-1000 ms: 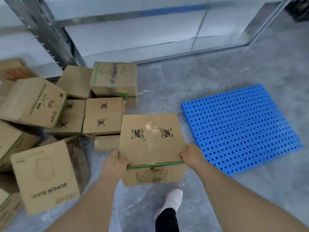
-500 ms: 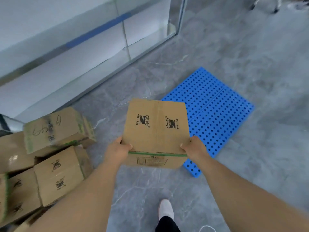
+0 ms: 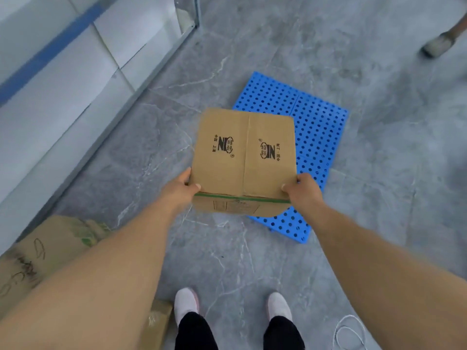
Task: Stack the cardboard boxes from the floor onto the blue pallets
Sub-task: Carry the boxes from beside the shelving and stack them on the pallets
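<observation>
Cardboard box [image 3: 243, 157], plain brown corrugated, rectangular, taped centre seam, two black printed logos, green band along its near edge; held off the floor, overlapping the near-left part of the blue pallets. Nearest: two white shoes [image 3: 186, 303] on the grey marbled floor [image 3: 227, 261]; a scribbled-on carton [image 3: 43, 251] at lower left, partly behind the forearm. Left hand [image 3: 180, 189] grips the box's near-left corner, thumb on top. Right hand [image 3: 302, 189] grips the near-right corner, thumb likewise curled over. Beyond: blue pallets [image 3: 318, 130], flat plastic, perforated with round holes, two panels joined. Far left: pale wall panel [image 3: 75, 72] with blue stripe.
</observation>
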{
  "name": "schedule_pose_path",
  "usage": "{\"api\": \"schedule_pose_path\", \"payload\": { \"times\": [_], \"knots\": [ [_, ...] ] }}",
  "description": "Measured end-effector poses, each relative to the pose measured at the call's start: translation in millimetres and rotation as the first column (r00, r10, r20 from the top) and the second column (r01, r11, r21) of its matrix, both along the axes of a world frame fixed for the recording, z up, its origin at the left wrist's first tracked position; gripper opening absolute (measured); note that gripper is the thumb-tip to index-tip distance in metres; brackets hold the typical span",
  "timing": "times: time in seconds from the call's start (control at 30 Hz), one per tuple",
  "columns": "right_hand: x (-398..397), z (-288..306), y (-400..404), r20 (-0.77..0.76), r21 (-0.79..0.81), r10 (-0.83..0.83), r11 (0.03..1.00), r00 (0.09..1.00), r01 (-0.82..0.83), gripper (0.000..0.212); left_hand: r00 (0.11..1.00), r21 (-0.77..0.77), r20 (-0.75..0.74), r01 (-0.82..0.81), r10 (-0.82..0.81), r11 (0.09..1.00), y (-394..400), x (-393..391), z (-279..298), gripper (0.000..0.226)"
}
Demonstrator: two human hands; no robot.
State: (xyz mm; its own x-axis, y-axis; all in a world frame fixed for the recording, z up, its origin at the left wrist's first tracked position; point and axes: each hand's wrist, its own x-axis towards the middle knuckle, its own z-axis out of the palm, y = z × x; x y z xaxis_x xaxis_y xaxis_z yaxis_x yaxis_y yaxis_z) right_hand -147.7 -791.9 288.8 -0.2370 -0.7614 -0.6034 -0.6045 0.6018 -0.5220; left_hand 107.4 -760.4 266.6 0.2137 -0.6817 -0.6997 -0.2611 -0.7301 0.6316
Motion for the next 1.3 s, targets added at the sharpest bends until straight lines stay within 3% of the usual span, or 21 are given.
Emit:
{"api": "schedule_pose_path", "payload": {
  "times": [0.17,0.33,0.43,0.6,0.73,1.07,1.3],
  "knots": [
    [10.4,-41.8,-14.2,0.045,-0.032,-0.115,0.993,0.992,0.117,0.012,0.994,-0.071,0.035,0.11,-0.108,0.991,-47.1,10.1,-35.1,0.059],
    [14.0,-115.2,-32.6,0.081,-0.054,-0.176,0.982,0.981,0.18,0.014,0.989,-0.08,0.035,0.148,-0.146,0.986,-82.1,13.0,-105.2,0.051],
    [19.1,-163.2,-38.6,0.075,-0.048,-0.222,0.973,0.972,0.226,0.026,0.985,-0.064,0.031,0.174,-0.172,0.983,-96.8,13.9,-155.4,0.052],
    [35.0,-228.0,-41.7,0.046,-0.029,-0.251,0.967,0.967,0.253,0.018,0.988,-0.01,0.024,0.154,-0.154,0.988,-108.9,31.1,-225.0,0.059],
    [50.9,-264.9,-45.2,0.055,-0.028,-0.283,0.958,0.957,0.285,0.025,0.986,0.001,0.035,0.165,-0.165,0.986,-118.2,49.2,-263.6,0.061],
    [67.6,-318.2,-58.2,0.034,-0.077,-0.29,0.954,0.957,0.291,0.03,0.982,-0.022,0.039,0.183,-0.182,0.983,-140.6,64.3,-318.9,0.061],
    [68.6,-320.3,-58.1,0.023,-0.084,-0.303,0.949,0.953,0.304,0.026,0.974,-0.014,0.068,0.216,-0.214,0.976,-139.5,65.3,-318.1,0.062]
  ]
}}
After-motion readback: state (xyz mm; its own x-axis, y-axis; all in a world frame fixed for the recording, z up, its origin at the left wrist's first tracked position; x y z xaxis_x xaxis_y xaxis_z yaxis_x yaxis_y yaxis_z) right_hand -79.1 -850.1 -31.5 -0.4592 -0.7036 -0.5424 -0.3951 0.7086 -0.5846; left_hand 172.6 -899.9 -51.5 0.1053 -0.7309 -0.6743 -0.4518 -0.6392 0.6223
